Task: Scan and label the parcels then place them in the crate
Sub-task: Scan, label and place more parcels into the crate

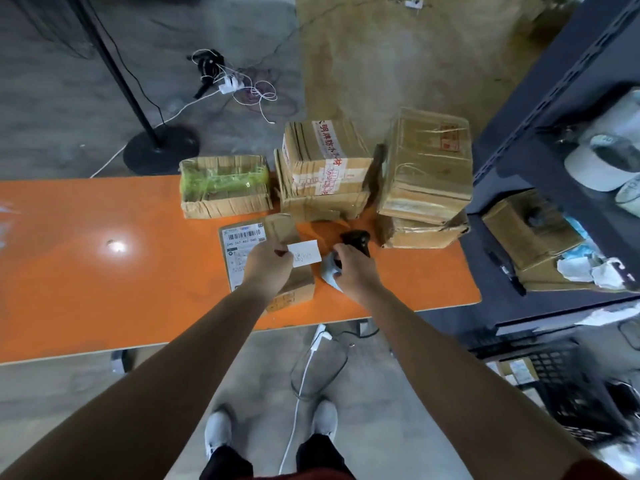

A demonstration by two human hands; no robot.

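Observation:
A small cardboard parcel (254,233) with a barcode sheet on top lies on the orange table (104,271), near its front edge. Above the parcel, my left hand (266,265) pinches a small white label (304,252). Just to the right, my right hand (353,268) grips the black and grey handheld scanner (356,241), whose head points away from me. Behind them stand three more parcels: one with green tape (225,185), a stack with red print (323,168) and a taller stack (426,174). The black crate (568,386) sits on the floor at the right.
A dark metal shelf (540,188) with a box, paper and tape rolls stands at the table's right end. A lamp stand's round base (161,150) and loose cables (242,88) lie on the floor beyond the table. A white cable (301,386) runs by my feet.

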